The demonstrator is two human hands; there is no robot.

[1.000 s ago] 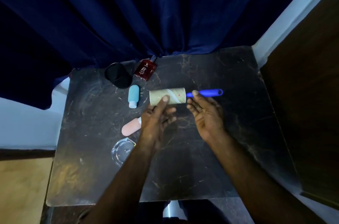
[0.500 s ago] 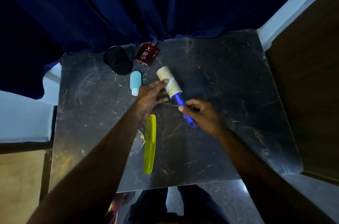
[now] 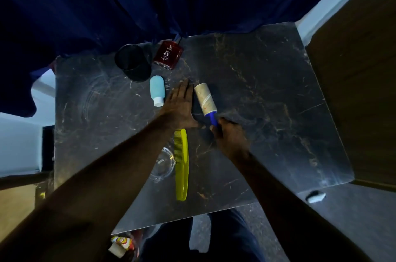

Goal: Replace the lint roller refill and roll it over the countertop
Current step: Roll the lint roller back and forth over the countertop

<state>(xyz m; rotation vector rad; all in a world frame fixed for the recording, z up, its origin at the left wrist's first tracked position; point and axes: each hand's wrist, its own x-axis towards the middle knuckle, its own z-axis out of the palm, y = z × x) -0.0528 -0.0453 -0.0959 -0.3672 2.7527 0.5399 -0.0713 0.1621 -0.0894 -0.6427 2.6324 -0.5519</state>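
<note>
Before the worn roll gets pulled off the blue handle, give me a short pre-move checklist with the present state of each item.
1. Right hand gripping the blue handle: ok.
2. Left hand holding the roll: not ok, it lies flat beside it.
3. Roll looks spent, bare tan surface: ok.
4. Fresh refill in sight on the countertop: not ok, none visible.
5. Blue bottle clear of the roll: ok.
6. Yellow comb clear of the hands: cannot tell, its tip is at the left hand.
</note>
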